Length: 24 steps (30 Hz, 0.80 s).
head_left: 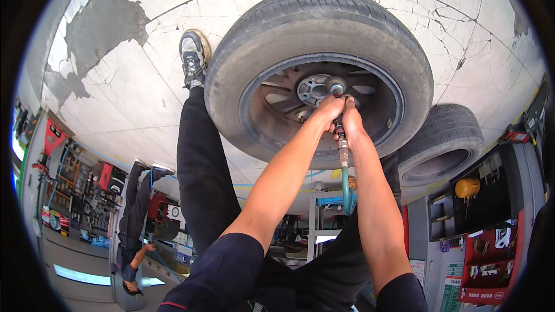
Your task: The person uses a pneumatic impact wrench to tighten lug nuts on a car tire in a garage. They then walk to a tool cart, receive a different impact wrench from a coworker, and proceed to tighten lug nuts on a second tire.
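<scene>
An upright tyre (376,37) on a multi-spoke wheel faces me between my legs. Inside its rim, my left hand (328,110) and my right hand (351,117) are closed together around an air tool (336,88), whose round head sits at the hub (312,89). A metal coupling (343,151) on the tool's back end joins a green hose (348,193), which curves down between my forearms. Part of the tool is hidden by my hands.
A second tyre (442,127) lies behind at the right. My shoe (193,55) is left of the wheel. Another person (136,208) stands at far left near tool racks (60,185). A red shelf (488,260) is at right. The tiled floor (144,121) is cracked in places.
</scene>
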Motion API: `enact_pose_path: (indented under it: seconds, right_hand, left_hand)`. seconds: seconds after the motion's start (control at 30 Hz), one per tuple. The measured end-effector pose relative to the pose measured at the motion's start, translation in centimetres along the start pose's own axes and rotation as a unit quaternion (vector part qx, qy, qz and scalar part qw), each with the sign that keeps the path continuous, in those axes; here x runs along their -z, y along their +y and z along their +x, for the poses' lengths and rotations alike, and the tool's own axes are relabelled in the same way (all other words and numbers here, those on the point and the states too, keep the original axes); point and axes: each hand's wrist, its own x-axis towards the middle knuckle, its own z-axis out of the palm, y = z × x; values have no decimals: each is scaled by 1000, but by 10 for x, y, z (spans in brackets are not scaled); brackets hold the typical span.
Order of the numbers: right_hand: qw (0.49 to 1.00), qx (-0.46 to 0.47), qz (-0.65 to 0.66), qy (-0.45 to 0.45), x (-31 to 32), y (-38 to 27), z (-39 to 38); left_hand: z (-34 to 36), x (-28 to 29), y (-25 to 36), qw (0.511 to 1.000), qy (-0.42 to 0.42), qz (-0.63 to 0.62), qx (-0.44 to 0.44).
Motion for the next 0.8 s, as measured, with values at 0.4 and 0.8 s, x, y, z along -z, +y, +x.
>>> enact_pose_path:
  seconds: [0.4,0.8]
  right_hand:
    - [1000,9,-15,12,1,-19,-3]
    - [997,-54,-17,-57,-18,12,17]
  left_hand:
    - [7,-3,12,999,-30,-7,15]
    - [9,33,-21,999,39,-22,22]
